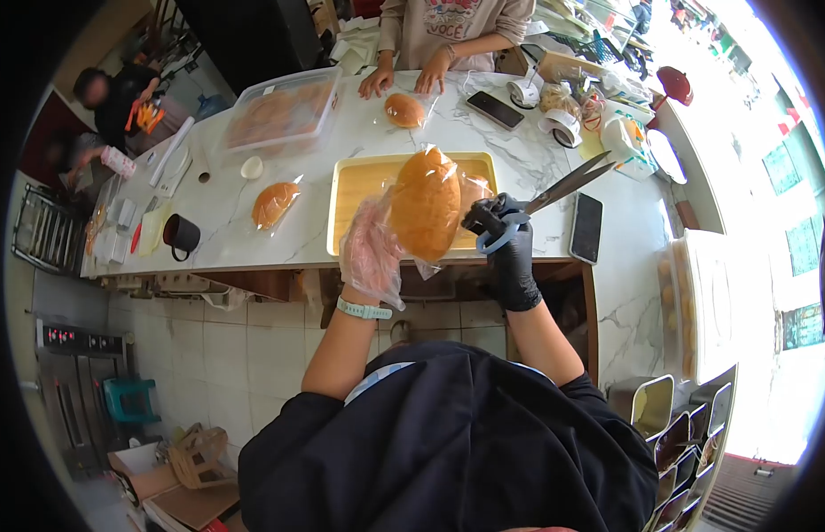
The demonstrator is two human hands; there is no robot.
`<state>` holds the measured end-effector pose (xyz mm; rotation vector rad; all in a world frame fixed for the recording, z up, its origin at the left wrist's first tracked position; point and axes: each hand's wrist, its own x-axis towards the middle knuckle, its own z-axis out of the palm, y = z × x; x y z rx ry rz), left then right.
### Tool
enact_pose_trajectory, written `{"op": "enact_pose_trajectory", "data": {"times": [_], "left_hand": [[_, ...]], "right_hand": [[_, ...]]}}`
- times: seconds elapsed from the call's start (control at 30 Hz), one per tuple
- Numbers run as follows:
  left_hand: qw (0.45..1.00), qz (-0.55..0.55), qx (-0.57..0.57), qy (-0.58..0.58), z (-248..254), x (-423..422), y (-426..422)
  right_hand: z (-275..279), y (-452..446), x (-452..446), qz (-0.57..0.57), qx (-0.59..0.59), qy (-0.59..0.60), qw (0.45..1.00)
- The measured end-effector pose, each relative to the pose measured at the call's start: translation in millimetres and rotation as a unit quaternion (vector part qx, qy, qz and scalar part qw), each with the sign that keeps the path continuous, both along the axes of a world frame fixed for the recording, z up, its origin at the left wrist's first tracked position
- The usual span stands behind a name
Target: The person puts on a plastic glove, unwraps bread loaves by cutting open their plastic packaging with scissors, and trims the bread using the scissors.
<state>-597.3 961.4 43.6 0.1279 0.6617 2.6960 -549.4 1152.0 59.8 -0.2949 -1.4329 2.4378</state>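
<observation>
My left hand (371,248), in a clear plastic glove, holds a golden bread bun (426,206) upright over the tray. Clear plastic shows around the bun's lower end; whether it is a wrapper or part of the glove I cannot tell. My right hand (503,239), in a black glove, is closed around the blue handles of a pair of scissors (568,183). The blades point up and right, away from the bun. Beneath the bun lies a yellow tray (352,191) with a pale rim. Partly hidden behind the bun is another brownish item (475,188), perhaps a second bun.
Wrapped buns lie left (276,205) and at the back (404,111), near another person's hands (404,82). A plastic box of buns (282,111), a black mug (181,236) and two phones (586,228) (494,110) rest on the marble counter (297,164). Other people stand far left.
</observation>
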Motion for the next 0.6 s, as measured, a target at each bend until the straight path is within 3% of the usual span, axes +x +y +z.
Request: {"op": "enact_pose_trajectory", "data": {"times": [0.13,0.23,0.3,0.37,0.4,0.47,0.6], "left_hand": [[0.987,-0.023,-0.147,-0.052,-15,2,1],[0.962,-0.176,-0.127,-0.166,-4,19,5],[0.966,-0.235,0.033,-0.105,-6,25,17],[0.946,-0.259,0.186,-0.057,-17,27,24],[0.951,-0.233,0.194,-0.065,-17,28,24],[0.958,-0.179,0.21,-0.079,-16,30,25],[0.973,-0.145,0.166,-0.069,7,33,20]], "right_hand": [[9,9,-6,0.027,0.105,0.06,0.992],[10,8,-5,0.089,0.203,0.083,0.972],[4,2,-2,0.139,0.3,0.092,0.939],[0,-7,7,0.212,0.32,0.134,0.913],[5,-10,12,0.234,0.328,0.157,0.902],[9,-7,16,0.136,0.486,0.181,0.844],[28,-4,26,0.089,0.432,0.094,0.893]]}}
